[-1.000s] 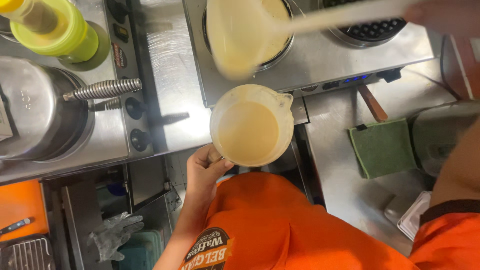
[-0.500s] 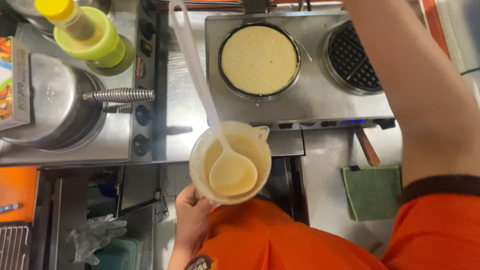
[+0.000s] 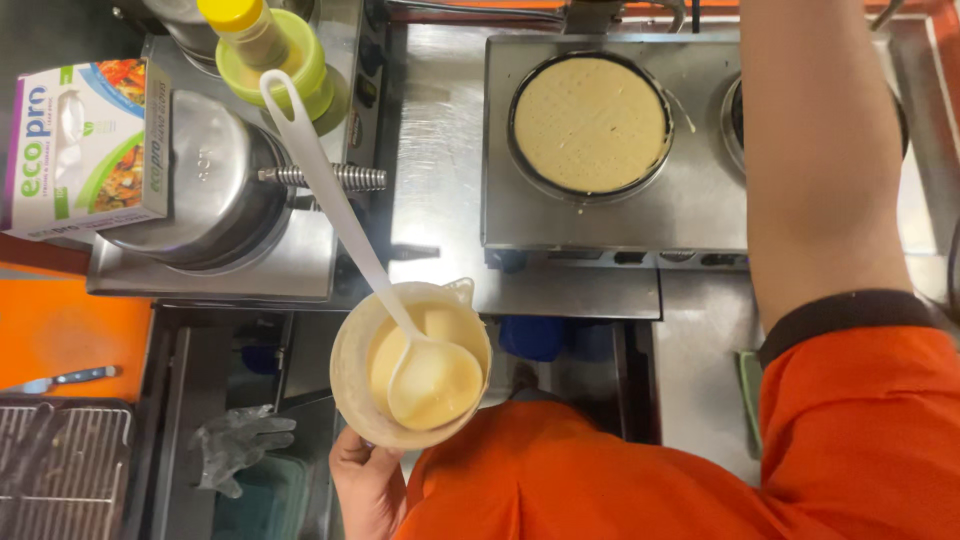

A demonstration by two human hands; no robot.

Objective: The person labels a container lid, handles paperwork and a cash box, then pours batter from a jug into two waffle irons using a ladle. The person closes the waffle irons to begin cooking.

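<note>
The left hand (image 3: 368, 480), at about 7 o'clock in the view, holds a pale round plastic jug of yellow batter (image 3: 410, 362) from below, fingers wrapped around its base. A long white plastic ladle (image 3: 345, 230) rests inside it, the handle leaning toward 11 o'clock. The right arm reaches up past 1 o'clock; its hand is outside the picture, so I cannot tell its grip. At 12 o'clock a round black waffle plate (image 3: 590, 125) in the steel machine (image 3: 600, 215) is already covered with batter. The filling step looks finished; closing the plate seems to call for the right hand.
</note>
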